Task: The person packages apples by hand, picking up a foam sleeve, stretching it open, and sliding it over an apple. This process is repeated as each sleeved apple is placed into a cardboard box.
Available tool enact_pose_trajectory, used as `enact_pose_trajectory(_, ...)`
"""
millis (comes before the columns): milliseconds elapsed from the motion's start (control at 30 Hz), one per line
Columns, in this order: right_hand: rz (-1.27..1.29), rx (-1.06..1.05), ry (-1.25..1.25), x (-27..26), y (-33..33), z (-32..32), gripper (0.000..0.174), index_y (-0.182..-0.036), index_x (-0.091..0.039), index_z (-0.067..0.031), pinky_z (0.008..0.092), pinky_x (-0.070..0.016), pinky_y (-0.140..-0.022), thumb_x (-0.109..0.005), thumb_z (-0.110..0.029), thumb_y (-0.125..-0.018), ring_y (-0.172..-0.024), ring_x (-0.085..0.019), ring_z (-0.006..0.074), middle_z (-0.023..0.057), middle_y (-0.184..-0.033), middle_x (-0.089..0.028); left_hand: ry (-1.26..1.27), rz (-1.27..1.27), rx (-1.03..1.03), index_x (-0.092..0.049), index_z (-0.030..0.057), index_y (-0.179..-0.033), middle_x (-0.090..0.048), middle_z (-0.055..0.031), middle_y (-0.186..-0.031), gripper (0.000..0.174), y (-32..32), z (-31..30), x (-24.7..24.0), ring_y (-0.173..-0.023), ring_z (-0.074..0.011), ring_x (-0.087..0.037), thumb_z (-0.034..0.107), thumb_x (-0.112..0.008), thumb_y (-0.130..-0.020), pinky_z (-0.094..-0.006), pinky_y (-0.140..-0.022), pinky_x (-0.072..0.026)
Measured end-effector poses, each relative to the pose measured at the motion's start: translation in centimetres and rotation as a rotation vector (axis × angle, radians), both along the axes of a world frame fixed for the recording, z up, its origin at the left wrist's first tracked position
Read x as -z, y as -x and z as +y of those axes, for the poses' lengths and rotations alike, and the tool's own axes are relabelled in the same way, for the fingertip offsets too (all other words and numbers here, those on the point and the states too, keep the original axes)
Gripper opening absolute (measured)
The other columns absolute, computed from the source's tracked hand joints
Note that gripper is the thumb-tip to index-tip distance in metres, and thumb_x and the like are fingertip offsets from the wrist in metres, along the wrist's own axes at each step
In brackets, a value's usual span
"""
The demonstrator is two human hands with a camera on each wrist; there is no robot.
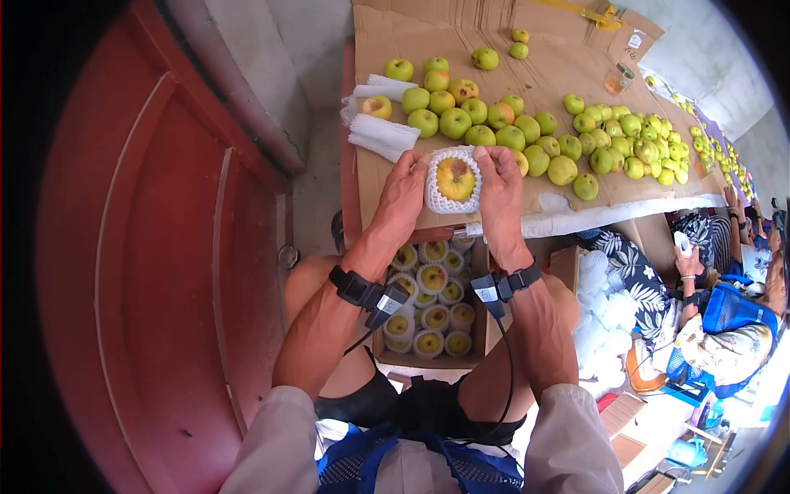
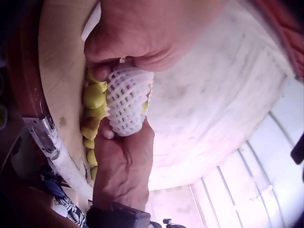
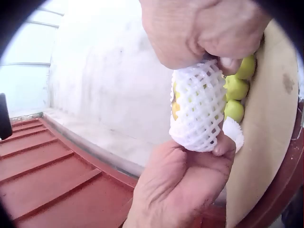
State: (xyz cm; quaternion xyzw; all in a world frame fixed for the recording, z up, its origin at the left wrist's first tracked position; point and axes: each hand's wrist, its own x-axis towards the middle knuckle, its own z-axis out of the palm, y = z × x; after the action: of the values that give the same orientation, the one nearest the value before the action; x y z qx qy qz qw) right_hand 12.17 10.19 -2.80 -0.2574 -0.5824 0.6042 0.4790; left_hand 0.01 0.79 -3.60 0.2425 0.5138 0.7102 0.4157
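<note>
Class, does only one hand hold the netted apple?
No, the left hand and right hand both grip the netted apple, one at each side.

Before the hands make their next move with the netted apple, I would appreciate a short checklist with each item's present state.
1. Apple held by left hand and right hand: ok, one on each side.
2. Foam net around the apple's sides: ok.
3. Exposed face unmarked: not ok, it shows a brown patch.
4. Room in the box below: cannot tell, part of it is hidden.
5. Spare nets near the hands: ok, beside the loose apples.
</note>
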Motion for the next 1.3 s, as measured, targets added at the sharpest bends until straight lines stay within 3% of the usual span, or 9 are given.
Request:
enact_pose_trajectory(100,0.028,0.009,0.038,0.0,0.1,-0.1,0.019,-0.102,-0.062,-0.0009,0.0237,-0.0448,-0.078,-0.064,-0.020,-0.105,-0.086,-0.052,0.0064,-0.0013,-0.093,-0.062,-0.016,0.035,-0.017,-0.058,0.0066,-0.116,-0.061,0.0019,-0.099,0.023,0.1,0.1,0.1,-0.087,-0.0029,-0.058,0.026,-0.047,-0.113,-0.0219,-0.073,-0.0512)
enact_pose_trajectory(267,0.087,-0.017,0.079,-0.3,0.0,-0.2,0.018,-0.103,-0.063,-0.0009,0.0236,-0.0453,-0.079,-0.065,-0.019,-0.104,-0.086,-0.053,0.0062,-0.0013,-0.093,-0.063,0.046,0.446,-0.117,-0.062,0.0054,-0.112,-0.063,0.0023,-0.097,0.026,0.2,0.0,-0.1,-0.088,-0.0039,-0.056,0.028,-0.049,-0.112,-0.0229,-0.076,-0.0486)
enact_pose_trajectory(400,0.111,-0.026,0.099,-0.5,-0.1,-0.2,0.019,-0.104,-0.063,-0.0006,0.0239,-0.0460,-0.080,-0.065,-0.019,-0.104,-0.087,-0.054,0.0062,-0.0008,-0.094,-0.064,0.035,0.477,-0.136,-0.062,0.0050,-0.112,-0.063,0.0018,-0.098,0.026,0.1,0.0,-0.4,-0.088,-0.0044,-0.056,0.028,-0.049,-0.112,-0.0246,-0.078,-0.0488)
enact_pose_trajectory(700,0.033,0.007,0.084,-1.4,-0.8,0.0,0.021,-0.104,-0.063,0.0010,0.0236,-0.0461,-0.078,-0.065,-0.020,-0.104,-0.086,-0.055,0.0064,0.0003,-0.093,-0.064,0.017,0.026,0.028,-0.061,0.0044,-0.124,-0.065,-0.0037,-0.118,0.038,-0.6,-1.3,-2.8,-0.109,-0.0121,-0.062,0.039,-0.052,-0.110,-0.0302,-0.095,-0.0511)
enact_pose_trajectory(800,0.041,0.016,0.082,-1.4,-1.0,0.0,0.022,-0.105,-0.063,0.0014,0.0241,-0.0466,-0.077,-0.065,-0.020,-0.104,-0.084,-0.055,0.0071,0.0011,-0.093,-0.065,-0.072,-0.071,0.102,-0.056,-0.0002,-0.120,-0.065,-0.0065,-0.113,0.038,-0.7,-1.6,-3.2,-0.104,-0.0126,-0.064,0.034,-0.063,-0.105,-0.0306,-0.091,-0.0536)
enact_pose_trajectory(867,0.050,0.015,0.093,-1.4,-0.9,0.0,0.022,-0.105,-0.063,0.0015,0.0244,-0.0467,-0.076,-0.065,-0.020,-0.104,-0.084,-0.056,0.0074,0.0017,-0.092,-0.065,-0.017,-0.026,0.133,-0.052,-0.0006,-0.129,-0.065,-0.0111,-0.123,0.048,-0.8,-1.9,-3.4,-0.112,-0.0162,-0.064,0.032,-0.072,-0.099,-0.0331,-0.095,-0.0526)
enact_pose_trajectory(1033,0.021,0.052,-0.009,-0.6,-0.8,0.3,0.022,-0.106,-0.062,0.0016,0.0253,-0.0475,-0.075,-0.065,-0.020,-0.104,-0.084,-0.057,0.0079,0.0023,-0.092,-0.066,-0.035,-0.082,0.180,-0.048,-0.0021,-0.135,-0.064,-0.0151,-0.128,0.058,-0.6,-1.8,-3.3,-0.116,-0.0185,-0.063,0.025,-0.079,-0.094,-0.0331,-0.097,-0.0518)
enact_pose_trajectory(1133,-0.041,0.135,-0.114,-1.3,-0.8,-0.1,0.022,-0.107,-0.062,0.0011,0.0295,-0.0494,-0.075,-0.062,-0.021,-0.105,-0.081,-0.060,0.0127,0.0076,-0.089,-0.067,-0.034,-0.099,0.189,-0.046,-0.0033,-0.136,-0.063,-0.0154,-0.128,0.061,-0.6,-1.9,-3.5,-0.117,-0.0188,-0.063,0.023,-0.080,-0.093,-0.0331,-0.098,-0.0512)
enact_pose_trajectory(1300,-0.371,0.280,-0.262,-1.6,-1.2,-0.3,0.024,-0.109,-0.063,0.0002,0.0393,-0.0510,-0.078,-0.055,-0.022,-0.106,-0.085,-0.066,0.0303,0.0222,-0.091,-0.066,-0.077,-0.089,0.194,-0.042,-0.0049,-0.139,-0.062,-0.0172,-0.129,0.066,-0.8,-1.7,-3.2,-0.117,-0.0199,-0.062,0.019,-0.081,-0.091,-0.0335,-0.100,-0.0511)
